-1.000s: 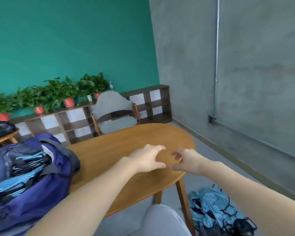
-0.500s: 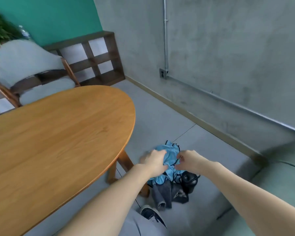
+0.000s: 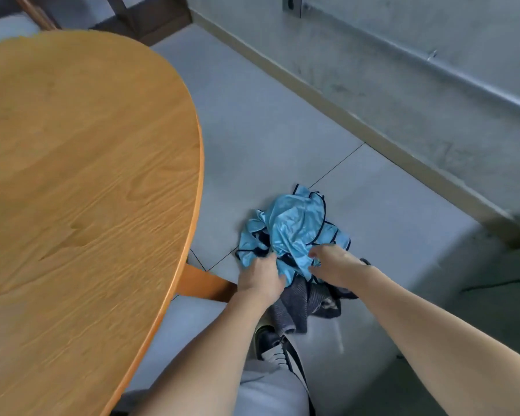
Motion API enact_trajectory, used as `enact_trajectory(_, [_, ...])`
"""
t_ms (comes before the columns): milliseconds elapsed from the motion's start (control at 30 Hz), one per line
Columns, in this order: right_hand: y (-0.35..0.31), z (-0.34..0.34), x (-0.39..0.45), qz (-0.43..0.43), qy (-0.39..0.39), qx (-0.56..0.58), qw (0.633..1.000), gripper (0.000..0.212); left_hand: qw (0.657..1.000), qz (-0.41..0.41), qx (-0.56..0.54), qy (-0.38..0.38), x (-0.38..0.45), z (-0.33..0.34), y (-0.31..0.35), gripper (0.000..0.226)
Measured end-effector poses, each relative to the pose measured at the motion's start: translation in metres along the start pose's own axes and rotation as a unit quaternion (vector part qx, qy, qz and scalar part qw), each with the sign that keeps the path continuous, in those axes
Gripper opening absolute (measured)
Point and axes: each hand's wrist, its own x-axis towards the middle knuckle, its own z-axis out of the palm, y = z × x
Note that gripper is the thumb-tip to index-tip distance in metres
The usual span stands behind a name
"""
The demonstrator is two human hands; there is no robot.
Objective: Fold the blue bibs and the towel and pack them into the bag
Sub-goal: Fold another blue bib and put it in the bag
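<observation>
Nearest, at 6 o'clock, our grey trouser leg and dark shoe plant us beside the pile. Our left hand and right hand each clutch a bunch of the crumpled blue bibs — likely to lift them off the floor for folding. Under them lies the dark towel; the bag is out of view. At 9 o'clock spreads the wooden table, a flat folding surface. Beyond — grey floor, then a concrete wall at 1 o'clock.

A rounded wooden worktop stands on grey floor tiles; a bare concrete wall rises behind.
</observation>
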Motion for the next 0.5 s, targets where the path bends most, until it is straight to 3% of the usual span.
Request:
enact_trajectory(200, [-0.012,0.021,0.054,-0.021,-0.018,-0.162,0.986,0.063,0.999,-0.015,-0.051,0.009,0.011,0.035,-0.018,0.027])
enact_trajectory(333, [-0.013,0.037,0.077,0.010,-0.076,-0.150,0.986,0.069,0.998,-0.006,-0.058,0.015,0.008,0.047,-0.025,0.018])
enact_trajectory(500, [-0.006,0.045,0.074,0.008,-0.069,-0.127,0.990,0.061,0.999,0.008,-0.045,0.015,0.005,0.042,-0.028,0.024])
